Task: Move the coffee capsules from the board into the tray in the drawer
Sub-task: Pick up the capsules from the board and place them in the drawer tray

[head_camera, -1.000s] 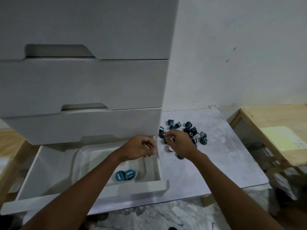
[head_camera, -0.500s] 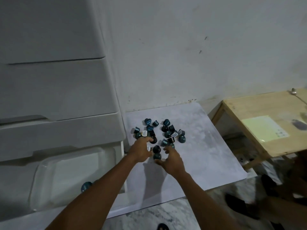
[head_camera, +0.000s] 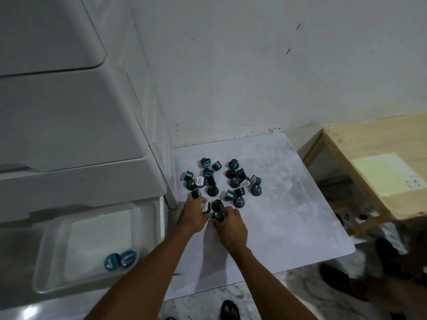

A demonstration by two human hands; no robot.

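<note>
Several dark teal coffee capsules (head_camera: 233,181) lie scattered on a pale marbled board (head_camera: 288,204) on the floor by the wall. My left hand (head_camera: 193,215) rests at the near edge of the pile with its fingers closed around a capsule (head_camera: 205,207). My right hand (head_camera: 231,225) sits beside it, fingers pinching another teal capsule (head_camera: 218,215). To the left, the open bottom drawer (head_camera: 161,227) holds a clear plastic tray (head_camera: 57,227) with two capsules (head_camera: 120,260) in its near corner.
A white drawer cabinet (head_camera: 69,112) stands at the left against the wall. A low wooden table (head_camera: 381,158) with a pale sheet on it stands at the right. Dark sandals (head_camera: 342,282) and a foot (head_camera: 230,310) are on the marble floor near the board.
My left hand moved from over the drawer tray to the capsule pile on the board. My right hand drew back to the pile's near edge. The view swung right.
</note>
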